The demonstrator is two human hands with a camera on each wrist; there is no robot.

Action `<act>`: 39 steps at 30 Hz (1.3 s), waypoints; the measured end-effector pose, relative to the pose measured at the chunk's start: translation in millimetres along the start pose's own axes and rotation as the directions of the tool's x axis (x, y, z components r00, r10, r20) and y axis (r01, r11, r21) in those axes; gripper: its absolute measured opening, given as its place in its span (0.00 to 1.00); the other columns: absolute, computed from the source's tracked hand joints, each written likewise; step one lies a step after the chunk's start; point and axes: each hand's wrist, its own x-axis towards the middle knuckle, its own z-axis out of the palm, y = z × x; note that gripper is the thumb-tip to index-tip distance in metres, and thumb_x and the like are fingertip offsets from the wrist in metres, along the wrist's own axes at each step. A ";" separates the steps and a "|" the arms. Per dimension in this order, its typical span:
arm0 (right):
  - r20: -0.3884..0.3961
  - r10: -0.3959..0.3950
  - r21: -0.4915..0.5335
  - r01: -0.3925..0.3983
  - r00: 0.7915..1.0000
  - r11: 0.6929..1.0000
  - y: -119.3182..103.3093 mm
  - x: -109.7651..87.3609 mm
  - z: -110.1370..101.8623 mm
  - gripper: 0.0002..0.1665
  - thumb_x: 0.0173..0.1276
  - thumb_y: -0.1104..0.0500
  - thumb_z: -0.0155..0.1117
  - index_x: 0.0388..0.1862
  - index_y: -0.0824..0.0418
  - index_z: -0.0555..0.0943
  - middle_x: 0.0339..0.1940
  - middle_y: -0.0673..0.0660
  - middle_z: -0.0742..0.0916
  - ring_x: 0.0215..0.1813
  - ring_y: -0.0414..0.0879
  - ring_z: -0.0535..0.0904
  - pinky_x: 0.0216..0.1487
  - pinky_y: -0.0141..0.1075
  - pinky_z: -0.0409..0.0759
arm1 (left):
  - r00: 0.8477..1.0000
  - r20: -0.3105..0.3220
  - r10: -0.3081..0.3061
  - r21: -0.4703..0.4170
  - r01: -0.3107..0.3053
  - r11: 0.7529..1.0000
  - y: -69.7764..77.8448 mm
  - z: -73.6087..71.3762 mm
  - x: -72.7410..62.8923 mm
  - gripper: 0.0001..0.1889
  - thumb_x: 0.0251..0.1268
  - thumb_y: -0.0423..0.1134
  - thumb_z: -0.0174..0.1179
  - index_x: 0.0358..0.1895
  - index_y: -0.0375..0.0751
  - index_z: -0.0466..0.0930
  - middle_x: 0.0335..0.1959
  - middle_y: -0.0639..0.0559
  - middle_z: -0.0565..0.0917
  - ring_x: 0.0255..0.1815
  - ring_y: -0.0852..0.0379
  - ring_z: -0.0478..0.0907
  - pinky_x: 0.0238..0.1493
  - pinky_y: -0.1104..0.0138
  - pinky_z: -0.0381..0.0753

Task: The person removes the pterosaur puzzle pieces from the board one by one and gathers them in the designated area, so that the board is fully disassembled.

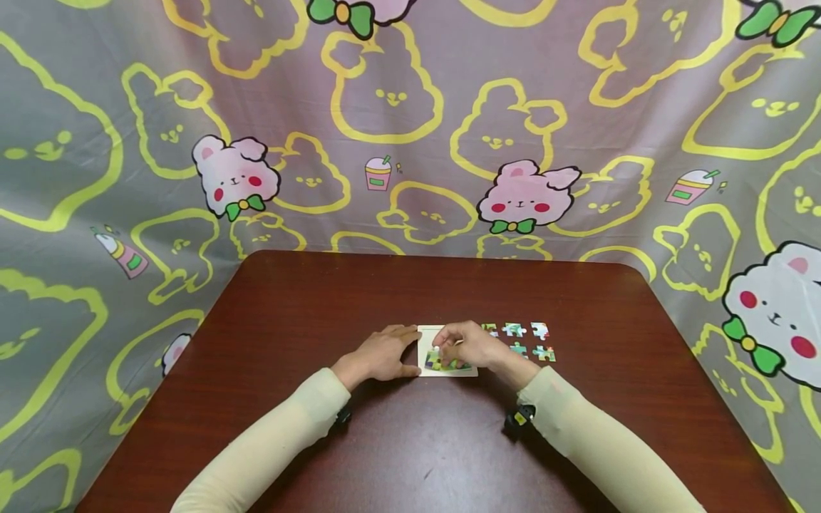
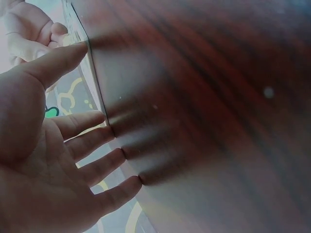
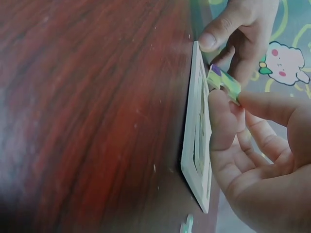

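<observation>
A pale, square-framed puzzle board (image 1: 449, 374) lies flat on the table, its lower part filled with green and yellow picture. My right hand (image 1: 473, 345) is over the board, pinching a green and purple jigsaw piece (image 3: 226, 82) between thumb and fingers. In the right wrist view that piece is tilted, close over the frame. My left hand (image 1: 383, 354) rests at the board's left side with its fingers spread. In the left wrist view its thumb (image 2: 68, 59) reaches the board's edge and the other fingertips touch the tabletop. My right hand covers part of the board's picture.
Several loose jigsaw pieces (image 1: 514, 330) lie in two rows right of the board, partly behind my right hand and wrist. The brown wooden table (image 1: 308, 299) ends at a patterned cloth (image 1: 442, 92) hanging behind and along both sides.
</observation>
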 end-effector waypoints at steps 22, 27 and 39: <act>-0.017 0.015 -0.052 -0.016 1.000 0.999 18.0 -30.1 -39.1 0.12 0.69 0.65 0.62 0.49 0.67 0.83 0.34 0.60 0.88 0.34 0.50 0.86 0.32 0.39 0.82 | 1.000 0.008 -0.004 -0.016 0.005 1.000 0.4 1.0 0.9 0.40 0.64 0.56 0.65 0.76 0.44 0.64 0.80 0.48 0.61 0.80 0.42 0.56 0.72 0.40 0.65; 0.004 -0.013 -0.061 0.013 1.000 0.998 23.6 -38.4 -47.4 0.11 0.69 0.67 0.60 0.49 0.69 0.81 0.33 0.62 0.87 0.33 0.48 0.85 0.30 0.38 0.81 | 1.000 -0.003 0.005 -0.021 -0.005 1.000 0.2 0.1 1.1 0.40 0.64 0.56 0.65 0.75 0.43 0.64 0.80 0.48 0.61 0.80 0.41 0.57 0.71 0.39 0.66; 0.021 -0.005 -0.110 0.008 1.000 0.994 34.7 -56.3 -60.0 0.11 0.70 0.66 0.61 0.48 0.68 0.83 0.30 0.61 0.87 0.32 0.48 0.85 0.29 0.39 0.83 | 1.000 -0.004 0.005 -0.020 -0.005 1.000 1.5 -1.0 0.5 0.39 0.64 0.55 0.65 0.75 0.43 0.65 0.80 0.48 0.61 0.79 0.40 0.58 0.70 0.39 0.67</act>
